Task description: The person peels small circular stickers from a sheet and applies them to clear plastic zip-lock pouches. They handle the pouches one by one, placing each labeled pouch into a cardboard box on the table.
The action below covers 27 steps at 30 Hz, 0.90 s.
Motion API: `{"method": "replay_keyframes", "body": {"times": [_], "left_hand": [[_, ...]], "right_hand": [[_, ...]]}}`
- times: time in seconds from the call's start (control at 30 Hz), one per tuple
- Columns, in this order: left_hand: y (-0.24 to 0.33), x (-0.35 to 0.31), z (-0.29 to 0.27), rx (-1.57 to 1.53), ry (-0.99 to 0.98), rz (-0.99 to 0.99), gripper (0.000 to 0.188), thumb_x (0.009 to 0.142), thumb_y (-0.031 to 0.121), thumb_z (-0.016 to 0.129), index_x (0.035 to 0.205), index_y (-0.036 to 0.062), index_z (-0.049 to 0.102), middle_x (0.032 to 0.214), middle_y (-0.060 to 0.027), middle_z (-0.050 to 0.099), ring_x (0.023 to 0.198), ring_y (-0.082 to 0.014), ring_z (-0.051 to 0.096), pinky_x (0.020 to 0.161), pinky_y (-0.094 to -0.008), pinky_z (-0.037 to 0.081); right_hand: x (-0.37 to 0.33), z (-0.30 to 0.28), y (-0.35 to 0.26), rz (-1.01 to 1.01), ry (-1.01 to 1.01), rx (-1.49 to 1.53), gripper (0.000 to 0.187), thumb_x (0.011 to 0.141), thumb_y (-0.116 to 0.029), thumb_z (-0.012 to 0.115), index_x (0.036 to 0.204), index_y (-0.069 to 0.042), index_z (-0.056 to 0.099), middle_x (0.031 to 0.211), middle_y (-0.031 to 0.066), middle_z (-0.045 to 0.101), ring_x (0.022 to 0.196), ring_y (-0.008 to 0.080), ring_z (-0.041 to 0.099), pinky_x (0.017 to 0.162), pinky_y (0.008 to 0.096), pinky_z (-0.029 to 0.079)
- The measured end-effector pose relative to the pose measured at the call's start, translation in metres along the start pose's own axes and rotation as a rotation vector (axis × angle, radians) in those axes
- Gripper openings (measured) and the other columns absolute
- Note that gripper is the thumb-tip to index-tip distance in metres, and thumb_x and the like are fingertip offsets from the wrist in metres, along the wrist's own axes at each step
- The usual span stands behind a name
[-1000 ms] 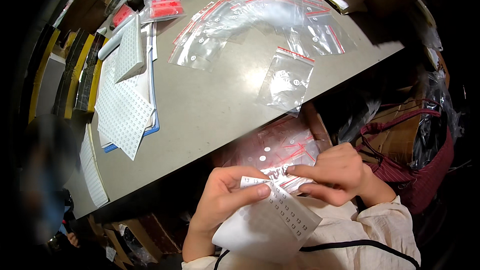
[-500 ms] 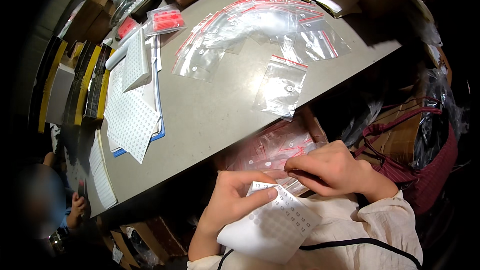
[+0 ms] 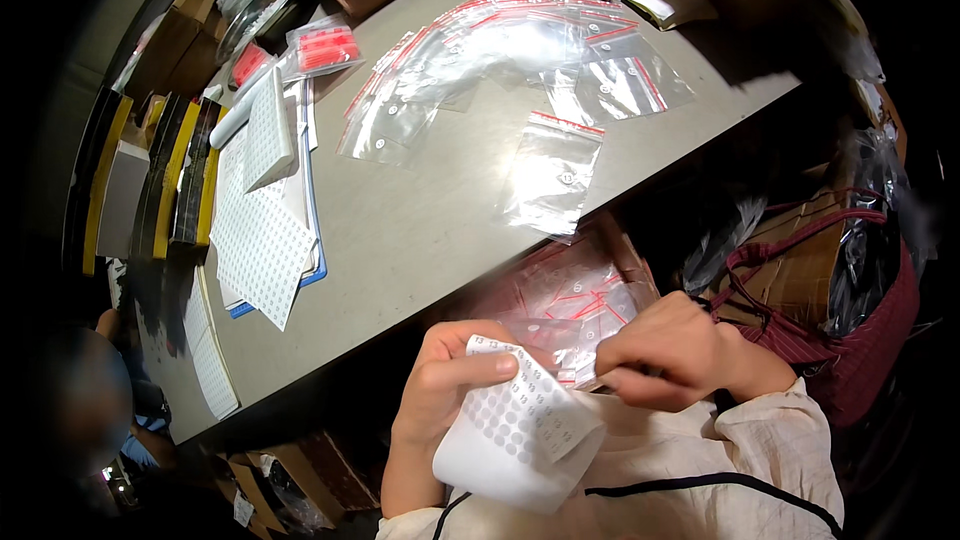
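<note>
My left hand [image 3: 450,375] is closed on a folded white sticker sheet [image 3: 515,400], with the thumb lying over its top edge. Rows of small round number labels cover part of the sheet, and grey circles show where the rest is bare. Just beyond the sheet, a clear zip bag [image 3: 545,335] shows between my hands; its hold is partly hidden. My right hand [image 3: 665,352], slightly blurred, has its fingers curled together beside that bag. Whatever lies between those fingertips is hidden. Below the table edge, an open box [image 3: 635,265] contains clear bags with red strips [image 3: 570,275].
Labelled zip bags [image 3: 470,50] fan across the grey table [image 3: 400,240], with one bag [image 3: 555,175] nearer me. Sticker sheets [image 3: 265,250] lie on a blue clipboard [image 3: 310,275] at left, beside black-and-yellow boxes [image 3: 180,175]. A maroon bag [image 3: 870,330] hangs at right.
My right hand has moved slightly right and down. My left hand and the sticker sheet have shifted left, and more grey circles show. The view has shifted a little too.
</note>
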<state>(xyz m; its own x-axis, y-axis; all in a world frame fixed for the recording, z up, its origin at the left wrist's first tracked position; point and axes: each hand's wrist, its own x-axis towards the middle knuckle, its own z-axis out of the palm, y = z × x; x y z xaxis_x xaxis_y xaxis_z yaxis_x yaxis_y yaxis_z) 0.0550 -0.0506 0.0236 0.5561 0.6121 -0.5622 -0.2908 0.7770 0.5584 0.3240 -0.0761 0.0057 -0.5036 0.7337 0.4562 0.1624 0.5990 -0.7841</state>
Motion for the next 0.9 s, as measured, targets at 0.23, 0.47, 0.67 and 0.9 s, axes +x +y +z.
{"method": "replay_keyframes", "body": {"times": [0.23, 0.47, 0.67, 0.9], "left_hand": [[-0.056, -0.005, -0.025, -0.577, -0.14, -0.047, 0.016, 0.086, 0.014, 0.057, 0.078, -0.0001, 0.058, 0.12, -0.0315, 0.065, 0.115, -0.038, 0.065, 0.077, -0.0392, 0.056], [-0.063, 0.009, -0.041, -0.667, -0.135, 0.063, 0.03, 0.098, 0.034, 0.056, 0.085, 0.0076, 0.062, 0.164, -0.03, 0.027, 0.15, -0.04, 0.036, 0.086, -0.0352, 0.057], [-0.042, -0.011, -0.027, -0.401, 0.123, 0.051, 0.023, 0.091, 0.027, 0.055, 0.087, 0.0062, 0.064, 0.154, -0.0319, 0.042, 0.14, -0.0417, 0.049, 0.088, -0.0377, 0.058], [0.011, -0.024, -0.038, -0.352, -0.134, 0.379, 0.023, 0.092, 0.01, 0.059, 0.105, -0.0091, 0.059, 0.131, -0.0392, 0.058, 0.114, -0.0497, 0.066, 0.092, -0.0578, 0.061]], "right_hand": [[-0.007, -0.009, -0.005, 0.608, 0.319, 0.743, 0.014, 0.103, -0.006, 0.059, 0.115, 0.002, 0.056, 0.071, -0.0025, 0.055, 0.061, 0.0022, 0.046, 0.056, 0.0206, 0.035], [-0.005, -0.002, 0.022, 0.729, 0.363, 0.875, 0.019, 0.103, -0.01, 0.06, 0.117, 0.002, 0.058, 0.075, -0.0005, 0.055, 0.057, 0.0029, 0.045, 0.051, 0.0199, 0.034], [0.008, -0.026, 0.019, 0.753, 0.327, 0.888, 0.022, 0.103, -0.015, 0.062, 0.12, -0.001, 0.06, 0.076, -0.0045, 0.055, 0.059, 0.0017, 0.046, 0.052, 0.0185, 0.032], [0.047, -0.097, 0.036, 0.661, 0.274, 0.401, 0.021, 0.097, -0.017, 0.068, 0.112, -0.003, 0.064, 0.066, -0.0079, 0.056, 0.051, 0.0, 0.043, 0.048, 0.0191, 0.03]]}}
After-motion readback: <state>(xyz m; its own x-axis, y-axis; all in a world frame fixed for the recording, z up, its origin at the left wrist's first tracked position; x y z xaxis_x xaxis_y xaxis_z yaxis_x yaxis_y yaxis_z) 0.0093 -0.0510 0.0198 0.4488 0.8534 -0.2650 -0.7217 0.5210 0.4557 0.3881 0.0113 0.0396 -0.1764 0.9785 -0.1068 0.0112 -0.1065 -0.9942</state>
